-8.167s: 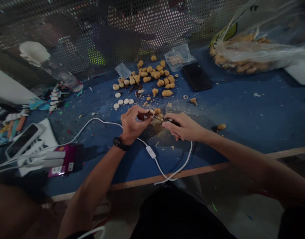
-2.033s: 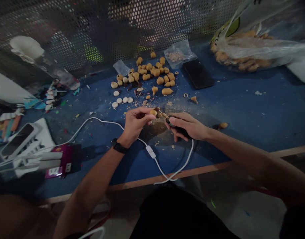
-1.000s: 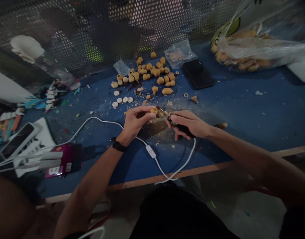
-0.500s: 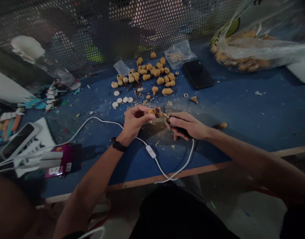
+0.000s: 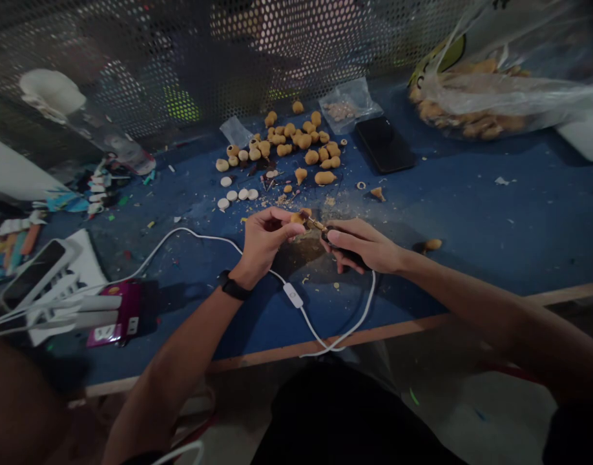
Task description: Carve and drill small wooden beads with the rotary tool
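Observation:
My left hand [image 5: 263,240], with a black band at its wrist, pinches a small tan gourd [image 5: 297,218] that seems cut open. Wrapped round a black hand tool [image 5: 351,254], my right hand [image 5: 369,244] points the tool's brass-coloured tip [image 5: 316,223] at the gourd. Tip and gourd meet or nearly meet; the exact contact is too small to make out. A white cord [image 5: 373,290] runs from the tool's back end to an in-line switch [image 5: 293,295]. Beyond my hands lies a cluster of small gourds [image 5: 303,141], some cut open.
White discs [image 5: 243,194] and shavings lie on the blue table [image 5: 471,213]. A phone [image 5: 384,145], a small clear bag [image 5: 347,106] and a big bag of gourds [image 5: 475,103] are at the back. At left are a purple box [image 5: 126,316] and a power strip [image 5: 39,274].
My left hand has shifted slightly right and turned the gourd a little, bringing it closer to the tool's tip. My right hand has barely moved.

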A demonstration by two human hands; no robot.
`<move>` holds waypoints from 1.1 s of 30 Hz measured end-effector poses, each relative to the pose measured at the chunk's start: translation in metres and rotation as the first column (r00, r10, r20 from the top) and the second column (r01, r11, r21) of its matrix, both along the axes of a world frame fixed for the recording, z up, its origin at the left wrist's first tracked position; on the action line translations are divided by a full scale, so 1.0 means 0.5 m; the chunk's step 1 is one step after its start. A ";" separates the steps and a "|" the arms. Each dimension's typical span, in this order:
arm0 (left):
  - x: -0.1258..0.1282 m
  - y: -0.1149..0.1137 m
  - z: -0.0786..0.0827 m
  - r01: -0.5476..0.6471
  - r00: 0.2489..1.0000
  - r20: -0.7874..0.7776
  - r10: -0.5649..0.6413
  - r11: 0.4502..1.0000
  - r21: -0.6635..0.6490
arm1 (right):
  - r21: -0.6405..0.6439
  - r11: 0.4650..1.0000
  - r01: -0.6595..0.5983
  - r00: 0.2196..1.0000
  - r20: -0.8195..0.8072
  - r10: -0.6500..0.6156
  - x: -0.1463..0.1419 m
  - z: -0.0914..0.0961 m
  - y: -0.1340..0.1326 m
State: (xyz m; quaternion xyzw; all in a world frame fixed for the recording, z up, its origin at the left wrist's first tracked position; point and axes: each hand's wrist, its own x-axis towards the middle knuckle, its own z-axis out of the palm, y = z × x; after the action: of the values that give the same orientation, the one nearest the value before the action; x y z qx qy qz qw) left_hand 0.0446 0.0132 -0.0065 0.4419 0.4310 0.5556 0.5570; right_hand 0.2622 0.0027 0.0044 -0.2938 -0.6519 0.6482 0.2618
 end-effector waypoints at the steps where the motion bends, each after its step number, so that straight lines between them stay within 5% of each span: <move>1: 0.000 0.000 0.000 -0.004 1.000 0.000 0.004 1.000 0.000 | -0.001 1.000 0.000 1.000 -0.003 0.000 0.000 -0.001 0.000; 10: -0.004 0.001 -0.009 -0.007 0.999 -0.040 0.008 0.999 0.036 | 0.002 1.000 0.016 1.000 0.018 -0.016 -0.003 0.003 -0.001; 14: -0.001 -0.006 -0.009 0.036 0.984 -0.178 -0.008 0.987 0.155 | 0.068 0.984 0.165 0.981 0.093 -0.170 -0.004 0.002 -0.001; 25: 0.002 -0.032 -0.005 0.193 0.829 -0.538 0.153 0.824 0.532 | 0.112 0.954 0.277 0.947 0.133 -0.291 -0.009 -0.011 0.004; 33: 0.001 -0.030 0.002 0.276 0.842 -0.532 0.088 0.777 0.566 | 0.006 0.966 0.257 0.963 0.077 -0.257 -0.008 0.002 0.002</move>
State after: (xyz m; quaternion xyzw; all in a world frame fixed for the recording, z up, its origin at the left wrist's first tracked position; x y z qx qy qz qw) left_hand 0.0449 -0.0016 -0.0053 0.7579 0.3356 0.4919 0.2663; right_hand 0.2580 0.0036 0.0053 -0.4012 -0.6166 0.5982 0.3177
